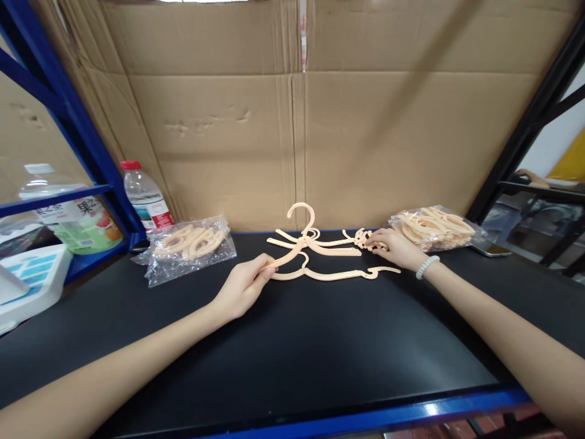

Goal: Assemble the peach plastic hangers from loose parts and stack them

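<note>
At the middle of the black bench | cream plastic hangers lay loosely stacked | your left hand pinched one arm tip, your right hand rested curled on the far ends | probably light, thin, springy, prone to tangle; arm ends looked the safest hold.

Hangers lie on the table between 2 bags, bottle behind left.

Three loose hangers, two bagged bundles, two bottles.
</note>
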The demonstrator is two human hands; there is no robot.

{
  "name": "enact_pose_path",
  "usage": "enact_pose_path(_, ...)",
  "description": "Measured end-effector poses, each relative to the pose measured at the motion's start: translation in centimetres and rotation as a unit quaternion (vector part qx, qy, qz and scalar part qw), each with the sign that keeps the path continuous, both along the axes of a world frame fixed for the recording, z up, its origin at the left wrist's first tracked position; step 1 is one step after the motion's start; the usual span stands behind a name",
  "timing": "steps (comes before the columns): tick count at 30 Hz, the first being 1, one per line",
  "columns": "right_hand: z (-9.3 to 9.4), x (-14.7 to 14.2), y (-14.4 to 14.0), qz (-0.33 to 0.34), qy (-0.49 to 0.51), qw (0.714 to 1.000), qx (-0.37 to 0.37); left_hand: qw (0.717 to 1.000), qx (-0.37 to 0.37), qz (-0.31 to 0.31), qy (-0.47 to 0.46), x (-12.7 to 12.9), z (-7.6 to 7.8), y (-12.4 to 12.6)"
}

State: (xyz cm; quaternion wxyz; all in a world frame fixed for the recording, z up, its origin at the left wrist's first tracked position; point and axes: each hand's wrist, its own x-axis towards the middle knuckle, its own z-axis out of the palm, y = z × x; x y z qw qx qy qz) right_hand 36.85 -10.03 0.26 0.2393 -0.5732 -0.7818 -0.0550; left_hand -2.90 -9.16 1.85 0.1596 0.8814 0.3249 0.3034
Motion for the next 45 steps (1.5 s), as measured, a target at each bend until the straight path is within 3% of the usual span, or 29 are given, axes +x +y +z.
enact_pose_path(4,-0.4,-0.5,0.3,0.015,0.014,0.999,0.028,1.0,-0.006,0.002,-0.011,-0.1,-0.1,0.1)
enact_pose_path(7,-0.2,-0.8,0.2,0.019,0.045,0.994,0.1,1.0,-0.008,0.006,-0.012,-0.1,-0.1,0.2)
enact_pose_path(10,0.6,-1.5,-0.4,-0.026,0.101,0.978,0.183,1.0,-0.009,0.005,-0.015,-0.1,-0.1,0.2)
enact_pose_path(13,1.7,-2.7,-1.3,-0.078,0.199,0.953,0.213,1.0,-0.008,0.0,-0.019,0.0,-0.1,0.2)
enact_pose_path(16,2.7,-4.3,-2.4,-0.075,0.354,0.92,0.153,1.0,-0.015,-0.003,-0.019,0.0,0.0,0.2)
enact_pose_path(19,3.3,-5.8,-3.2,-0.012,0.489,0.871,0.043,1.0,-0.023,-0.004,-0.019,0.1,0.2,0.1)
enact_pose_path(24,3.3,-6.9,-3.6,0.033,0.589,0.802,-0.087,0.999,-0.042,-0.018,-0.028,0.1,0.3,-0.1)
enact_pose_path(28,2.8,-7.0,-3.5,0.063,0.593,0.794,-0.12,0.998,-0.054,-0.02,-0.031,0.0,0.2,0.0)
enact_pose_path(33,2.6,-7.1,-3.4,0.083,0.638,0.754,-0.133,0.997,-0.064,-0.015,-0.033,0.0,0.3,0.1)
enact_pose_path(40,2.5,-6.4,-3.1,0.068,0.588,0.778,-0.212,0.997,-0.063,-0.01,-0.035,0.1,0.4,0.1)
enact_pose_path(45,2.4,-5.5,-2.9,0.06,0.609,0.751,-0.249,0.998,-0.058,-0.009,-0.03,0.0,0.3,0.2)
